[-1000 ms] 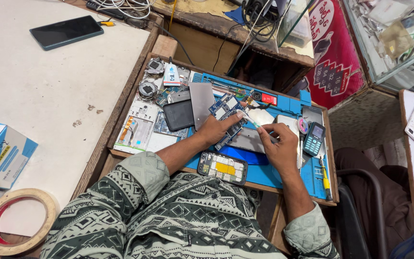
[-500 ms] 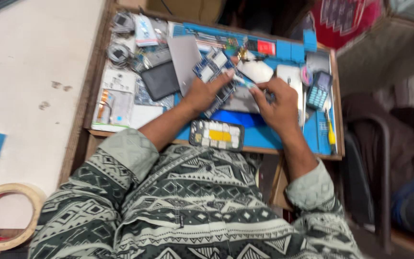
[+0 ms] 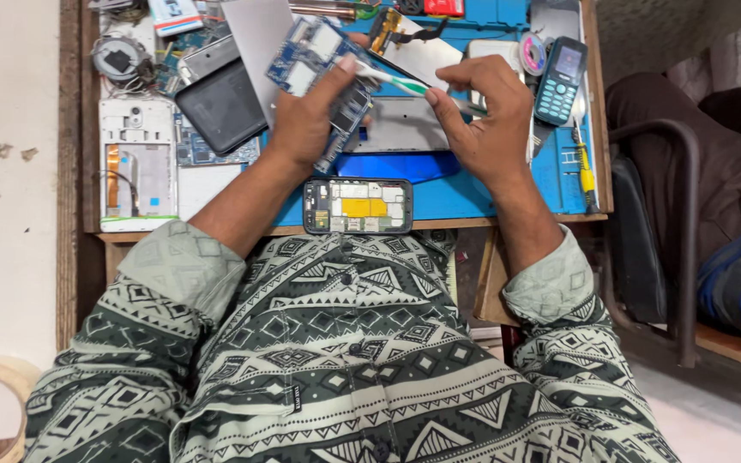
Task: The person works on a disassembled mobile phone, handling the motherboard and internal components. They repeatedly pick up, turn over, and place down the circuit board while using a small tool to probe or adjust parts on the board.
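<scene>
Left hand (image 3: 306,120) now lifts circuit board (image 3: 319,64) clear of blue mat (image 3: 473,193); right hand (image 3: 486,120) stays clamped on toothbrush (image 3: 392,81), bristles touching board

My sleeves (image 3: 173,283) and shirt carry a dark green and pale cream geometric pattern of zigzags and diamonds. The circuit board (image 3: 319,60) in my left hand (image 3: 306,120) is blue with silvery patches. The brush (image 3: 405,83) in my right hand (image 3: 486,120) is white and green. The mat (image 3: 473,193) is bright blue; the opened phone (image 3: 358,207) shows a yellow patch in a black frame. The keypad phone (image 3: 562,80) is dark teal.
</scene>
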